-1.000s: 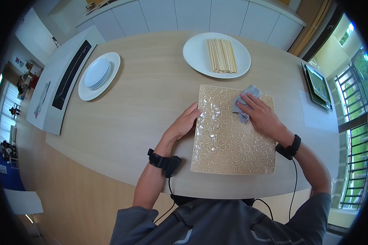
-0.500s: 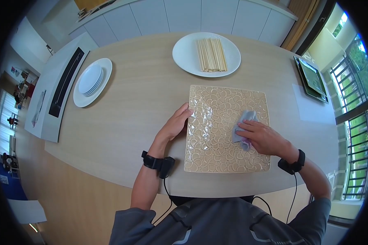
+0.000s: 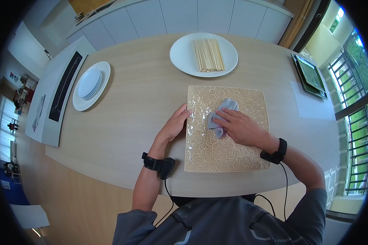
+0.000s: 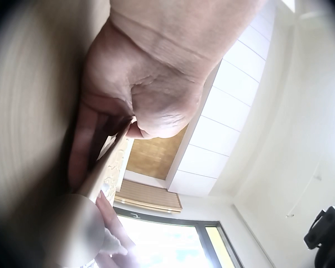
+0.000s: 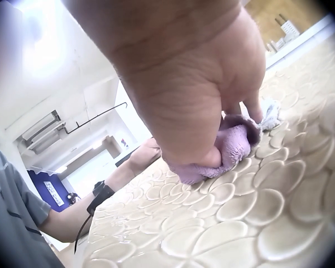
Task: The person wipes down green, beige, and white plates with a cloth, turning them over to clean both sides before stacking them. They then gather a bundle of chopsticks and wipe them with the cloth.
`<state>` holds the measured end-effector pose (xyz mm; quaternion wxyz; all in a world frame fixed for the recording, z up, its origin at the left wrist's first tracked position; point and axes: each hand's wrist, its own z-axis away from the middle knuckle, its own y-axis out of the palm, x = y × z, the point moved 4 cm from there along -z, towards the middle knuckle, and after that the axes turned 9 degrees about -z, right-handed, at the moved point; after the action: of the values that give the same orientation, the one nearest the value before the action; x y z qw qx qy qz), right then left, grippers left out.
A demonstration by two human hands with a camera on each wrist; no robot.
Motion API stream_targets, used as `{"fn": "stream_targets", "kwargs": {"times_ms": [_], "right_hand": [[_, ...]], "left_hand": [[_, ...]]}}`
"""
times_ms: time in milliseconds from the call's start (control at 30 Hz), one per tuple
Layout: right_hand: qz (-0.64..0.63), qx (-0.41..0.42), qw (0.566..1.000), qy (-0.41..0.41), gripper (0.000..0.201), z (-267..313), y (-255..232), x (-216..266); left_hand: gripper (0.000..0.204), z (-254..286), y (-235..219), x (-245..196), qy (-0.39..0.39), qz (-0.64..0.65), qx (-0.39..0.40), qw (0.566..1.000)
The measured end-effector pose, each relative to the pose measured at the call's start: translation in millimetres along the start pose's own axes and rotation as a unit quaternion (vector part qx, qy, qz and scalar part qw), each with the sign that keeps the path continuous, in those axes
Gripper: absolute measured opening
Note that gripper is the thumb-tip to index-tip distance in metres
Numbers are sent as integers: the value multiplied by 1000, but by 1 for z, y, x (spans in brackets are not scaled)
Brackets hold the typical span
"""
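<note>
A square beige plate (image 3: pixel 229 153) with a raised petal pattern lies at the table's near side. My left hand (image 3: pixel 176 123) grips its left edge, thumb on top and fingers beneath, as the left wrist view (image 4: pixel 145 84) shows. On the plate's upper middle, my right hand (image 3: pixel 243 128) presses a bunched grey-blue cloth (image 3: pixel 229 105) flat against the surface. In the right wrist view the cloth's lilac side (image 5: pixel 234 146) shows under the palm, with the thumb and fingers of the right hand (image 5: pixel 195 95) bent around it.
Beyond the beige plate stands a white oval plate (image 3: pixel 182 55) with a bundle of pale sticks (image 3: pixel 209 55). Small white plates (image 3: pixel 89 83) are stacked on another oval plate (image 3: pixel 104 77) at the left. Dark green trays (image 3: pixel 309 75) lie at the right, near a white sheet (image 3: pixel 313 102).
My right hand moved with the cloth down the plate's right side, then up and left to its upper middle. The left hand keeps hold of the left edge.
</note>
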<state>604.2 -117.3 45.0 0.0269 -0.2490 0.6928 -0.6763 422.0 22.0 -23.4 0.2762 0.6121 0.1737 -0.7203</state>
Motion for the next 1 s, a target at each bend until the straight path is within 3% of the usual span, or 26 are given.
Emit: {"fn": "stream_targets", "kwargs": {"times_ms": [300, 533, 633, 833, 1000], "right_hand": [[75, -15, 996, 50, 47, 8, -2, -21], [63, -11, 993, 96, 42, 42, -20, -34], [79, 23, 991, 110, 40, 58, -25, -36], [29, 45, 996, 76, 41, 73, -31, -24], [-83, 62, 994, 30, 43, 68, -19, -6]], "left_hand": [[42, 2, 0, -3, 4, -5, 1, 1000], [44, 3, 2, -5, -9, 0, -15, 1000], [44, 2, 0, -3, -10, 4, -7, 1000], [43, 1, 0, -1, -5, 8, -19, 1000], [43, 1, -1, 1, -5, 14, -13, 1000]]}}
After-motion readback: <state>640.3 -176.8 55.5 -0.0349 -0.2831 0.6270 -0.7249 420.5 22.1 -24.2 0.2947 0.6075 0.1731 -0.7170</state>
